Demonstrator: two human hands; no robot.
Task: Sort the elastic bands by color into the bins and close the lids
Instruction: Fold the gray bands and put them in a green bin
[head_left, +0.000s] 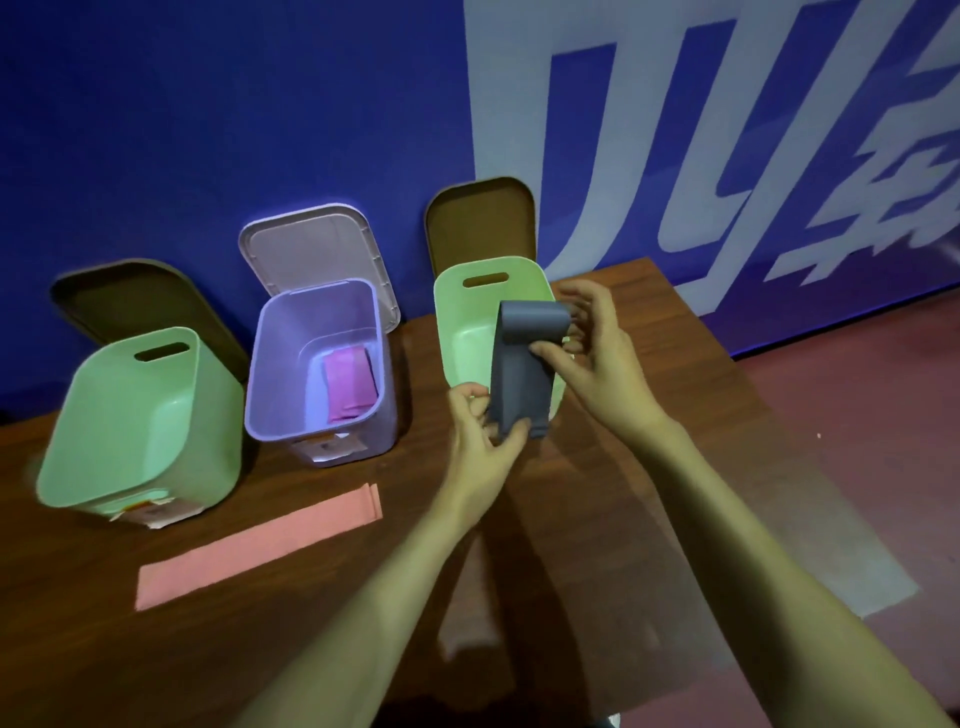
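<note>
Pinching grey band (519, 374) between fingers (511, 432)

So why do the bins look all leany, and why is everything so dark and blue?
Head view: the wide-angle lens bends the edges, so the left green bin leans outward; the light is dim and bluish; the white wall lettering smears near the right edge.

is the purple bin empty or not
Not empty: a magenta band lies on the bottom of the purple bin.
</note>
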